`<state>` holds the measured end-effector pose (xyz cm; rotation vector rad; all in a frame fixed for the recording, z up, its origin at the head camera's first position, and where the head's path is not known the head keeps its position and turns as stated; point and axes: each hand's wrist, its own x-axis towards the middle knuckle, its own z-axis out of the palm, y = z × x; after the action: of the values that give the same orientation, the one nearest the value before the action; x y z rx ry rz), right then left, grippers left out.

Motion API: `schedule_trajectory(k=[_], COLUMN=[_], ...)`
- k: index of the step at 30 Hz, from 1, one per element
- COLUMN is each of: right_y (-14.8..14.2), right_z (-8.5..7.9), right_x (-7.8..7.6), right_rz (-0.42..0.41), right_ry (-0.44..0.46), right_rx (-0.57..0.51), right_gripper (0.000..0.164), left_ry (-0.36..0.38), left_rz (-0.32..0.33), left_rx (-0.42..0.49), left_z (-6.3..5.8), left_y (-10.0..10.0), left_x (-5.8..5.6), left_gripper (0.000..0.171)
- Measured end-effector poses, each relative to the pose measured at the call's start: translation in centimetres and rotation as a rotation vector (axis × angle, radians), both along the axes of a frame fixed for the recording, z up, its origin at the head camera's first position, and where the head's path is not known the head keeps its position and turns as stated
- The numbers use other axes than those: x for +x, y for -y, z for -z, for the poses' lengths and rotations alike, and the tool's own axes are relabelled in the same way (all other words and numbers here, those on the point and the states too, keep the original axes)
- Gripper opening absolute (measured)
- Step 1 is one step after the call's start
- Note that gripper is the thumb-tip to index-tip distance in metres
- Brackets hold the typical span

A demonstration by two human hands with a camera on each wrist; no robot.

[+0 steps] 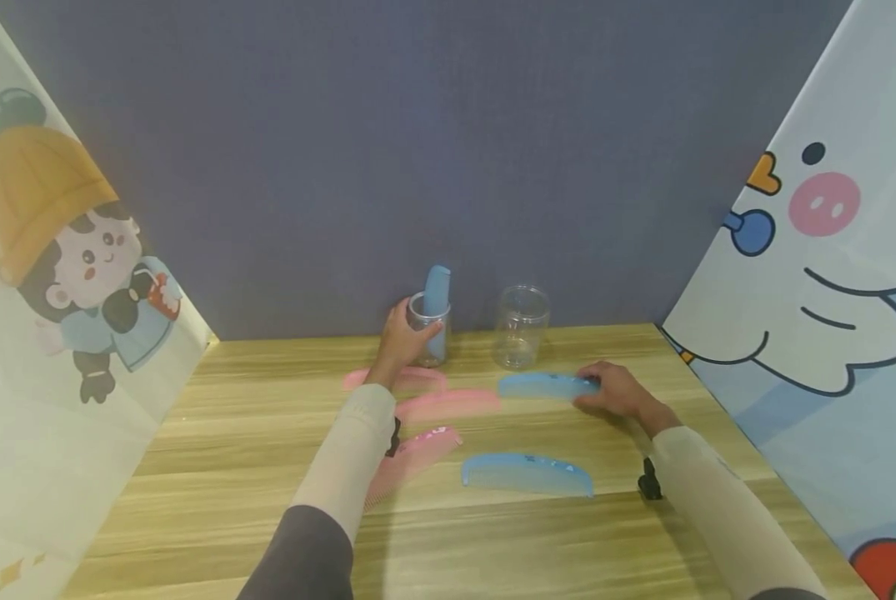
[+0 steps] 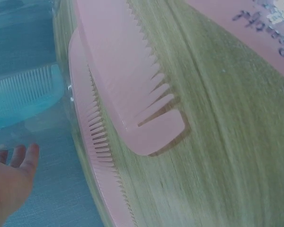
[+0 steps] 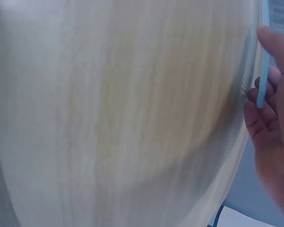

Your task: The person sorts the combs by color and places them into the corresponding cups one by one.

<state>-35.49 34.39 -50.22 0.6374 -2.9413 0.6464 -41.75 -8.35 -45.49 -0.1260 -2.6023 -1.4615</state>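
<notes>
My left hand [image 1: 401, 340] grips a clear plastic jar [image 1: 434, 357] at the back of the table, thumb across its front. A blue comb [image 1: 437, 287] stands upright inside, its end poking above the rim; the left wrist view shows the teeth of this comb [image 2: 28, 94]. To the right, my right hand [image 1: 618, 393] pinches one end of a second blue comb [image 1: 538, 384] close to the tabletop. In the right wrist view that comb [image 3: 262, 90] appears edge-on between thumb and fingers.
Another clear jar [image 1: 521, 333] stands right of the gripped one. Pink combs lie near my left forearm: one at the back [image 1: 417, 377], one in the middle [image 1: 455, 402], one nearer [image 1: 421, 450]. A blue comb [image 1: 526, 472] lies in front. A dark panel [image 1: 448, 150] rises behind.
</notes>
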Motion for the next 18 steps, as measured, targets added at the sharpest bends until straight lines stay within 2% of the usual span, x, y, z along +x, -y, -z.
schedule_trajectory(k=[6, 13, 18], right_y=[0.1, 0.3, 0.3], right_z=[0.1, -0.9, -1.5], right_x=[0.1, 0.3, 0.5], right_rz=[0.001, 0.039, 0.068], right_ry=[-0.017, -0.023, -0.034], right_rx=[-0.003, -0.083, -0.083], right_gripper=[0.052, 0.046, 0.044], left_ry=[0.015, 0.019, 0.021], left_rz=[0.002, -0.002, -0.005], left_rx=[-0.001, 0.012, 0.016], left_z=[-0.1, -0.3, -0.3], left_y=[-0.1, -0.1, 0.0], left_x=[0.1, 0.2, 0.3], left_gripper=[0.092, 0.093, 0.094])
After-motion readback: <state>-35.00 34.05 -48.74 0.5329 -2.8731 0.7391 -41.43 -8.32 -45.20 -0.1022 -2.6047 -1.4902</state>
